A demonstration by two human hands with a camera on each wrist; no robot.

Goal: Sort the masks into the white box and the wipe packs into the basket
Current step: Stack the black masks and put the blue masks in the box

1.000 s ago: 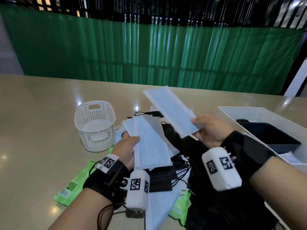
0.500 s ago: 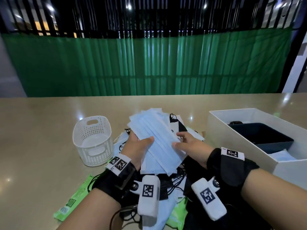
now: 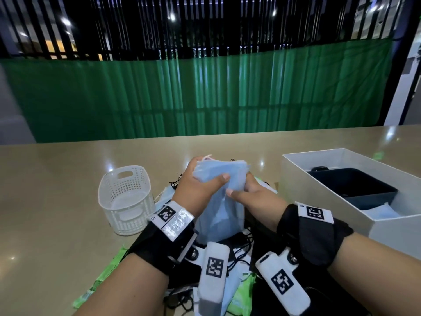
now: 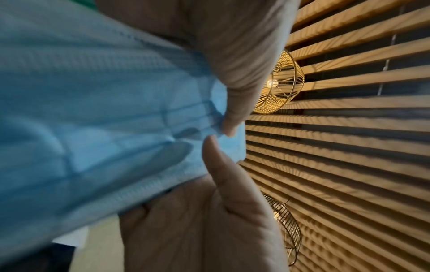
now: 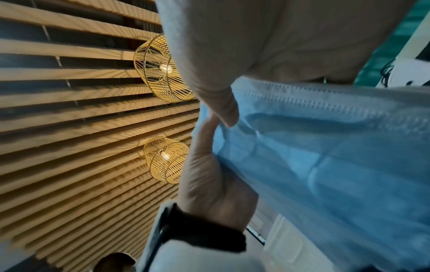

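Note:
I hold a stack of light blue masks upright over the pile, between both hands. My left hand grips its upper left edge, with the thumb across the front. My right hand grips the right edge, thumb on the front too. Both wrist views show the blue masks close up, with two thumb tips nearly meeting on the fabric. The white basket stands to the left. The white box is on the right, with blue masks in it. Green wipe packs lie under the pile.
Black masks with tangled ear loops lie on the table beneath my hands. A dark tray sits inside the white box. The beige table runs back to a green curtain.
The right hand brought its single mask onto the left hand's masks. Both hands then gathered the fanned masks into one upright stack. The view has tilted up.

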